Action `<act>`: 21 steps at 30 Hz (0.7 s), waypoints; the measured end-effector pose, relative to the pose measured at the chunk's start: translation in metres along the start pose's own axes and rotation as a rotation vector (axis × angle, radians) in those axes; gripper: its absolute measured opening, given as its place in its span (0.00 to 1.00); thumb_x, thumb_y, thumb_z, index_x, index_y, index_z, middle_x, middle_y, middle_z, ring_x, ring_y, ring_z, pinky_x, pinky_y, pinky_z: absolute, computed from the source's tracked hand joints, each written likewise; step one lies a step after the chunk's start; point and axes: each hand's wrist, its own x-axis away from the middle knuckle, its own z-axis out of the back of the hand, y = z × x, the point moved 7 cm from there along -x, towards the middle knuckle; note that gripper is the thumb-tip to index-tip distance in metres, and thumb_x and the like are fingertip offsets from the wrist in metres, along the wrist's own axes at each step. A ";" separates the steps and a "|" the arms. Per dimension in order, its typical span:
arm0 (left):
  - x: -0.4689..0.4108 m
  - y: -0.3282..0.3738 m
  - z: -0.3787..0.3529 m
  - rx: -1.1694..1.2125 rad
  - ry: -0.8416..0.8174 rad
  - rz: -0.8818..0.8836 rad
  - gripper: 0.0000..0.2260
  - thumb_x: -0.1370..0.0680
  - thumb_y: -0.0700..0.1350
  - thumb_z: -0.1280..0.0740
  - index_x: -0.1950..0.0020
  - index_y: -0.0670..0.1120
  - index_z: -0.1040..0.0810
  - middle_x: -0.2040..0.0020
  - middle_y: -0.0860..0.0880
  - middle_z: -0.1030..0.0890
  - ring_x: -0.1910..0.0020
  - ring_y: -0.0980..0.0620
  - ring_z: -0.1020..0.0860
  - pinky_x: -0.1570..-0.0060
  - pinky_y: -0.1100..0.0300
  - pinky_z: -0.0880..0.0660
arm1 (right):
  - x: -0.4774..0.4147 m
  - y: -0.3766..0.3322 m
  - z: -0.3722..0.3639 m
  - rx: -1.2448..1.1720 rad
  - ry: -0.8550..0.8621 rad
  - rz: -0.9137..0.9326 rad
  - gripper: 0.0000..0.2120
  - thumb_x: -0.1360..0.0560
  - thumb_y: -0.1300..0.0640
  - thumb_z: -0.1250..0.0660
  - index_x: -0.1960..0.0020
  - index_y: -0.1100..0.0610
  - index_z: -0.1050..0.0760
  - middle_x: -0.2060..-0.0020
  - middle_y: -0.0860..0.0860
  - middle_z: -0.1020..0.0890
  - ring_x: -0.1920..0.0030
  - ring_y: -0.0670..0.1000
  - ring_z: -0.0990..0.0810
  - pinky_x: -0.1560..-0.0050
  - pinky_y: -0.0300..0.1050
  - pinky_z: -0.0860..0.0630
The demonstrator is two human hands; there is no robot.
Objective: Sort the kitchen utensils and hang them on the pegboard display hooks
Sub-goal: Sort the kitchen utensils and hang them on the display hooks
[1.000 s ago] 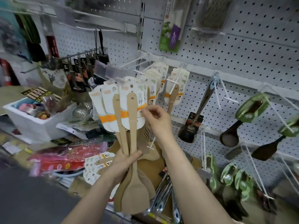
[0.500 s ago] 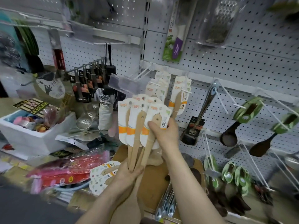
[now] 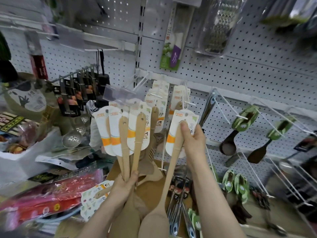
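So, it's pretty tight here. The pegboard (image 3: pixel 257 74) fills the back, and its white hooks (image 3: pixel 223 107) stick out toward the camera at all angles. The only real gap is the strip between the two hands, and a long white hook (image 3: pixel 162 148) runs down through it. To the right, dark spoons on green cards (image 3: pixel 244 120) hang just beside the right forearm. On the left, a white bin (image 3: pixel 22 162) and red packets (image 3: pixel 54 193) crowd the counter edge.

The left hand (image 3: pixel 125 184) is low, its fingers wrapped round the handles of a bunch of wooden spatulas (image 3: pixel 137 140). They fan upward with their white-and-orange cards on top. I count three, maybe four, since the cards overlap.

The right hand (image 3: pixel 193 141) is higher, level with those cards. It pinches a single wooden spoon (image 3: pixel 171 169) near the top of its handle. The thumb is pressed flat on the front, and the fingers are tucked behind the card. The spoon hangs at a slant, with its bowl down between the forearms.

More carded spatulas (image 3: pixel 158 98) already hang on hooks behind the bunch, partly covered by it. The spatula blades below the left hand are hidden by the wrist. The grater (image 3: pixel 217 26) up top is blurry, and both forearms are cut off by the bottom edge.
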 end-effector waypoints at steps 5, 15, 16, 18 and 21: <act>-0.006 0.006 -0.004 -0.004 -0.006 -0.037 0.22 0.35 0.63 0.33 0.60 0.43 0.27 0.72 0.50 0.26 0.68 0.51 0.28 0.61 0.55 0.32 | -0.010 0.012 -0.002 0.080 -0.039 -0.005 0.04 0.22 0.51 0.32 0.47 0.46 0.22 0.49 0.50 0.15 0.49 0.52 0.16 0.45 0.57 0.19; -0.015 0.014 -0.014 0.007 0.030 -0.084 0.14 0.20 0.49 0.36 0.62 0.42 0.29 0.72 0.48 0.28 0.70 0.51 0.29 0.65 0.58 0.31 | -0.036 0.012 -0.001 0.054 -0.032 0.013 0.07 0.19 0.50 0.36 0.45 0.51 0.22 0.49 0.50 0.16 0.49 0.49 0.16 0.49 0.48 0.20; -0.015 0.014 -0.016 0.004 0.029 -0.086 0.15 0.20 0.49 0.36 0.63 0.42 0.29 0.72 0.48 0.28 0.70 0.51 0.30 0.65 0.58 0.31 | -0.040 0.013 -0.001 0.058 -0.026 0.008 0.08 0.19 0.50 0.37 0.46 0.51 0.22 0.50 0.50 0.16 0.49 0.50 0.16 0.49 0.49 0.19; -0.015 0.015 -0.017 -0.003 0.027 -0.095 0.16 0.24 0.54 0.35 0.63 0.42 0.28 0.72 0.48 0.28 0.70 0.51 0.29 0.64 0.58 0.31 | -0.049 0.018 0.001 0.086 -0.004 0.004 0.09 0.19 0.48 0.37 0.46 0.51 0.21 0.51 0.50 0.15 0.50 0.50 0.16 0.48 0.53 0.19; -0.016 0.013 -0.017 -0.007 0.030 -0.091 0.19 0.27 0.57 0.35 0.62 0.42 0.28 0.71 0.48 0.28 0.70 0.51 0.29 0.64 0.58 0.31 | -0.066 0.020 0.003 0.174 0.026 0.035 0.08 0.20 0.46 0.37 0.51 0.47 0.21 0.54 0.47 0.15 0.52 0.50 0.16 0.48 0.56 0.19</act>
